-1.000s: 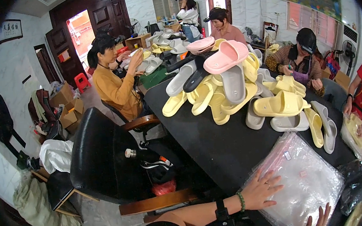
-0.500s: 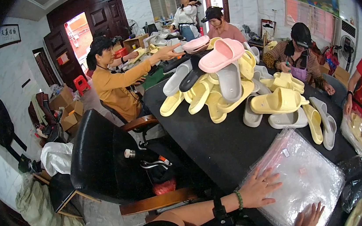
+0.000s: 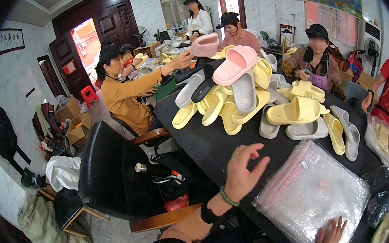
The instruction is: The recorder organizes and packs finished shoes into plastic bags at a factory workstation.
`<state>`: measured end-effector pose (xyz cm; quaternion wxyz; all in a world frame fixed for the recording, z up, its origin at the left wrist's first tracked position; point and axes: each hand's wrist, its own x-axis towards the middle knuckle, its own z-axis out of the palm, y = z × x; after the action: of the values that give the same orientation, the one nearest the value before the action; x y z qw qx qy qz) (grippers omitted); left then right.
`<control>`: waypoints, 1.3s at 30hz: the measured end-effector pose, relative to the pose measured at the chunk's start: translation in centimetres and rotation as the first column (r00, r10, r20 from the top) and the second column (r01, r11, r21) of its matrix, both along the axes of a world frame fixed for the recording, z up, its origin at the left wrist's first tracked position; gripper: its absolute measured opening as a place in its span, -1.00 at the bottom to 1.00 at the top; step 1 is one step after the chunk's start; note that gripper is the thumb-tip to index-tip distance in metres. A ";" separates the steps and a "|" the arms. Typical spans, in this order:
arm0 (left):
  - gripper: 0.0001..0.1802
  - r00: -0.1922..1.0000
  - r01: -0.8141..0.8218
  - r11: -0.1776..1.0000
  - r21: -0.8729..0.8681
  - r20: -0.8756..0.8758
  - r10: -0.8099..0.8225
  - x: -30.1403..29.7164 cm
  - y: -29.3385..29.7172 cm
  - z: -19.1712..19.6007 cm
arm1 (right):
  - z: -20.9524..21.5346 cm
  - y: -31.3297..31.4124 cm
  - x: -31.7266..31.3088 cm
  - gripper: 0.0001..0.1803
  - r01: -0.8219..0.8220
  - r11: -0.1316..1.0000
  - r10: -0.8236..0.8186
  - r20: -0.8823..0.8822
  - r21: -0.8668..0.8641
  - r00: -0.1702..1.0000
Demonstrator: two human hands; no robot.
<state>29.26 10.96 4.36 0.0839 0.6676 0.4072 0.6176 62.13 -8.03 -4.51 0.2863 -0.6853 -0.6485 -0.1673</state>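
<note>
Head view shows the left hand (image 3: 242, 173) has lifted off the black table (image 3: 206, 144), fingers spread, holding nothing. It now hovers near the table's left edge. The right hand (image 3: 330, 234) lies flat, fingers spread, on the clear bag stack (image 3: 311, 192) at the near edge, so the bags stay pinned.

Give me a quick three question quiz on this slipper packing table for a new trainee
1. True or false: the left hand is lifted above the black table and holds nothing.
2. What does the right hand rest on? A) a yellow slipper B) the stack of clear plastic bags C) a cardboard box
3. What colour is the slipper on top of the pile?

Key:
1. True; its fingers are spread and empty.
2. B; it touches the stack's near edge.
3. Pink, above yellow and grey ones.
</note>
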 end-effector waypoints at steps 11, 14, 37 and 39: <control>-0.50 0.944 -0.276 0.959 0.071 0.208 0.256 -7.3 1.6 4.9 | -0.6 -0.2 0.5 -0.67 -0.008 1.000 0.008 0.023 0.010 1.000; -0.25 0.932 -0.332 0.932 0.142 0.203 0.301 -8.7 2.0 6.0 | -0.1 -0.4 0.2 -0.67 -0.007 1.000 0.006 0.009 0.003 1.000; -0.01 0.920 -0.358 0.933 -0.030 0.160 0.358 -12.6 6.1 6.6 | 0.0 -0.3 0.1 -0.69 0.010 1.000 -0.010 -0.004 -0.015 1.000; -0.01 0.920 -0.357 0.932 -0.062 0.150 0.362 -13.1 6.8 6.8 | -0.2 -0.2 0.0 -0.70 0.000 1.000 0.000 0.009 -0.014 1.000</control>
<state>16.17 17.74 11.13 0.0126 0.5286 0.5250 0.6669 62.17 -8.20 -4.71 0.2785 -0.6865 -0.6509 -0.1657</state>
